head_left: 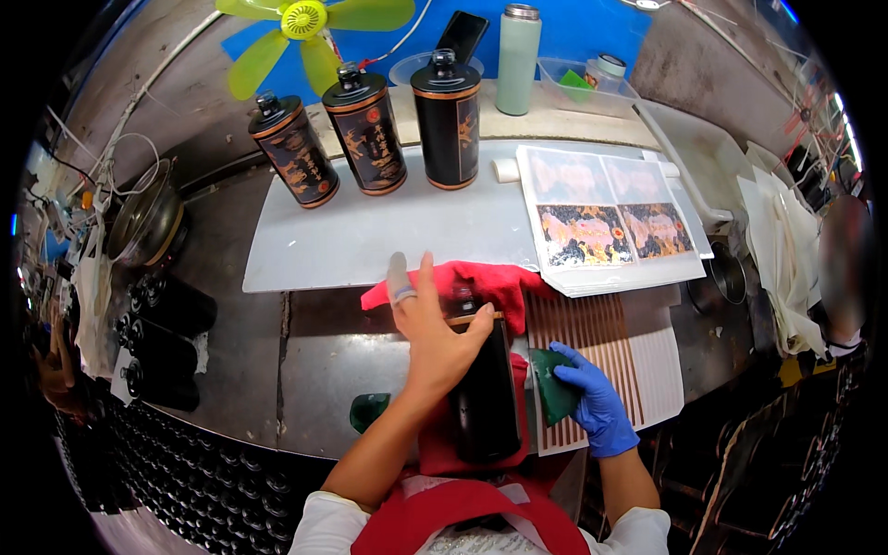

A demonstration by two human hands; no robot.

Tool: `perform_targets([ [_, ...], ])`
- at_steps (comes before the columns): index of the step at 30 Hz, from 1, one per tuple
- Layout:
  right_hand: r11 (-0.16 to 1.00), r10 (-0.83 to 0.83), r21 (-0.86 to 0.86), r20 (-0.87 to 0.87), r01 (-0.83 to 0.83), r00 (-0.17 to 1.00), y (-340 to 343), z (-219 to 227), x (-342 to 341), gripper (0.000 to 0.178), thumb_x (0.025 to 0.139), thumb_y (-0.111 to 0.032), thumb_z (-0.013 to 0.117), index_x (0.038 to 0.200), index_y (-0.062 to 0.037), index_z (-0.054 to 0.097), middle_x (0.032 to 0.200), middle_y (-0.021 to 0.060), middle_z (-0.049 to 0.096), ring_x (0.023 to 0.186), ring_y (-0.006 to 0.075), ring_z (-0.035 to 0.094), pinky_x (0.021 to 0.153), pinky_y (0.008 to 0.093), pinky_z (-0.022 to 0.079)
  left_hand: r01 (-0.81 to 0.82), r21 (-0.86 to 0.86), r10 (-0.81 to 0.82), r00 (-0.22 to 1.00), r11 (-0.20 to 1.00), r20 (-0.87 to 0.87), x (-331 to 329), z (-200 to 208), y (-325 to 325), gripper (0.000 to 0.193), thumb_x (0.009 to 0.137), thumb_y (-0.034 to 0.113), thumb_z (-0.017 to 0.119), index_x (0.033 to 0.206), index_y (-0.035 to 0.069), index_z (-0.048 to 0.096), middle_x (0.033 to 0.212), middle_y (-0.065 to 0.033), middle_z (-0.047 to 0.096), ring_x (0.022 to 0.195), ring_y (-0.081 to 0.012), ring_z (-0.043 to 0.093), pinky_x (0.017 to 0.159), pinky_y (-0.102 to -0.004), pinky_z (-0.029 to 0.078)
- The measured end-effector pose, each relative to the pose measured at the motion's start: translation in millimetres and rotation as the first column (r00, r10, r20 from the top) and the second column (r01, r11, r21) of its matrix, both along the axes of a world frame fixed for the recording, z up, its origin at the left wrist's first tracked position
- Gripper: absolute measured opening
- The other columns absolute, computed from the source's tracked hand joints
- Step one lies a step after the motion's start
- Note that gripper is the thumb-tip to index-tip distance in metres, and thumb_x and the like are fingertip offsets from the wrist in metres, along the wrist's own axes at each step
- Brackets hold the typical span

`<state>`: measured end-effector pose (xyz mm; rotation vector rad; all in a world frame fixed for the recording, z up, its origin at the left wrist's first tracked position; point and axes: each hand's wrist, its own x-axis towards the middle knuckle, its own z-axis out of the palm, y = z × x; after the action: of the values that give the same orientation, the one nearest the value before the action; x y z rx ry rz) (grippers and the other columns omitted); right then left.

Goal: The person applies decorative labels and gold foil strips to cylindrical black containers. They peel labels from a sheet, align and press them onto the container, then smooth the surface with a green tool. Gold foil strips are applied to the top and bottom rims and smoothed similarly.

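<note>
Near centre of frame, left hand [438, 340] has fingers spread, pointing to upper edge, thumb close to top of black bottle [487, 407]. Bottle is at lower centre. Right of it, blue-gloved right hand [595, 403] pinches green flat piece [553, 393], forearm slanted.

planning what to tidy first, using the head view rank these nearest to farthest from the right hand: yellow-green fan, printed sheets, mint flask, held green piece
1. Green piece: in the gloved right hand.
2. Printed sheets: ahead, on the white board.
3. Mint flask: farther ahead, at the back.
4. Yellow-green fan: back, well to the left.
</note>
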<state>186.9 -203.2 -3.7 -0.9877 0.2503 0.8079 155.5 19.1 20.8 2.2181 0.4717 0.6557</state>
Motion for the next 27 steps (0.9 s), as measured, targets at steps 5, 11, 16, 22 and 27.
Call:
perform_targets([
  [5,0.957,-0.159,0.220,-0.151,0.190,0.976,-2,-10,-5,0.042,0.084,-0.008,0.058,0.125,-0.0059,0.049,0.103,0.0089,0.060,0.088,0.0171,0.060,0.071,0.0307,0.052,0.044,0.225,-0.023,0.995,0.973,-0.094,-4,34,-9,0.101,0.068,0.036,0.074,0.143,0.001,0.017,0.142,-0.0329,0.013,0.134,-0.0450,0.008,0.106,-0.0539,0.004],
  [11,0.977,-0.199,0.118,0.189,0.179,0.962,11,4,23,0.042,0.085,-0.015,0.056,0.126,-0.0102,0.050,0.094,0.0057,0.057,0.076,0.0131,0.056,0.063,0.0250,0.049,0.432,0.398,-0.374,0.902,0.810,-0.217,-81,38,-42,0.106,0.067,0.066,0.063,0.139,-0.004,0.026,0.142,-0.0320,0.017,0.132,-0.0481,0.014,0.101,-0.0616,0.010],
  [16,0.830,0.327,-0.451,0.870,0.328,0.369,102,81,0,0.037,0.083,-0.014,0.060,0.118,-0.0063,0.051,0.101,0.0135,0.061,0.093,0.0270,0.063,0.079,0.0344,0.049,0.524,0.532,-0.365,0.849,0.665,-0.381,-104,18,-56,0.097,0.068,0.050,0.069,0.137,-0.006,0.029,0.139,-0.0333,0.024,0.128,-0.0510,0.023,0.100,-0.0640,0.015],
  [22,0.897,0.102,-0.330,0.800,0.292,0.591,88,40,11,0.034,0.083,-0.007,0.060,0.115,-0.0046,0.050,0.101,0.0105,0.059,0.091,0.0162,0.059,0.079,0.0291,0.048,0.503,0.219,-0.492,0.864,0.836,-0.107,-114,-6,-24,0.086,0.076,0.020,0.068,0.136,-0.014,0.015,0.134,-0.0319,0.035,0.124,-0.0516,0.032,0.103,-0.0538,0.024],
  [27,0.942,-0.070,-0.224,0.601,0.251,0.796,71,11,14,0.034,0.083,-0.002,0.059,0.116,-0.0039,0.049,0.106,0.0066,0.056,0.096,0.0138,0.055,0.084,0.0266,0.046,0.620,-0.339,-0.672,0.738,0.708,-0.053,-119,-24,6,0.109,0.076,0.035,0.072,0.133,-0.016,-0.006,0.133,-0.0288,0.039,0.124,-0.0402,0.039,0.103,-0.0428,0.029],
])
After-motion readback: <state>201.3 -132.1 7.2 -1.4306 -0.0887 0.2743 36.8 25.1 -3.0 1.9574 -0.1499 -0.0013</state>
